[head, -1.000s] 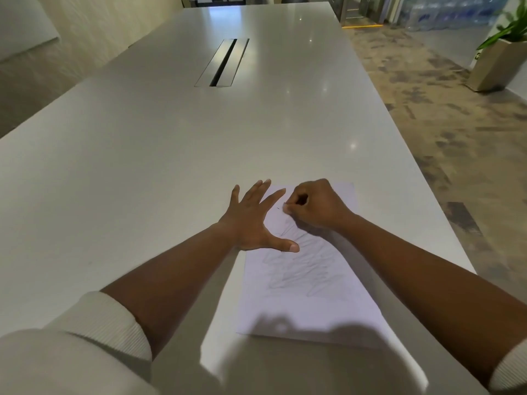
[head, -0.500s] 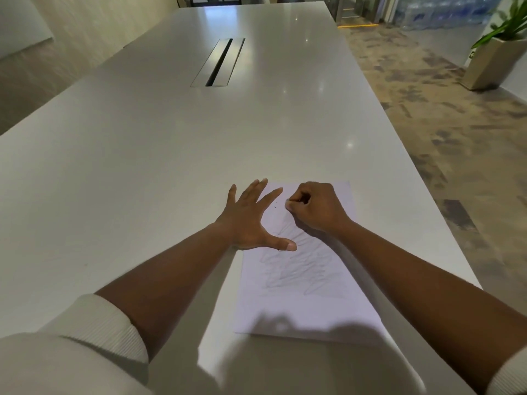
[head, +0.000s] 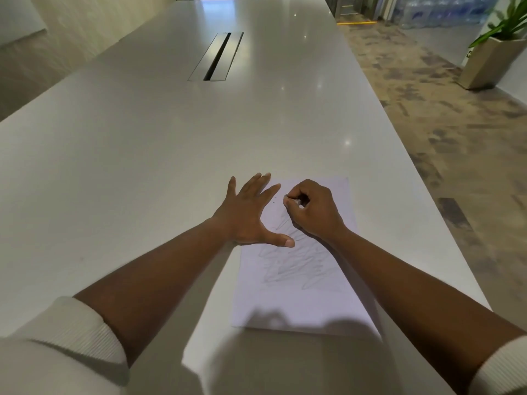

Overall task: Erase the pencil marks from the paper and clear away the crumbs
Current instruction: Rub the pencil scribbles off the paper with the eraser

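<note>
A long glossy white surface carries a recessed metal cable slot. The left hand presses flat, fingers spread, on the white sheet of paper's left edge; the right hand is clenched round a small, mostly hidden object above grey pencil scribbles. A beige planter stands on the floor far right.

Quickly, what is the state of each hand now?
Left hand: open, fingers spread flat, pressing on the paper.
Right hand: fingers curled, pinching a small thing, likely an eraser, mostly hidden.

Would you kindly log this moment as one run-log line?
left hand: flat, steadying paper | right hand: pinching small eraser, barely visible | pencil marks: mostly remaining | table
</note>
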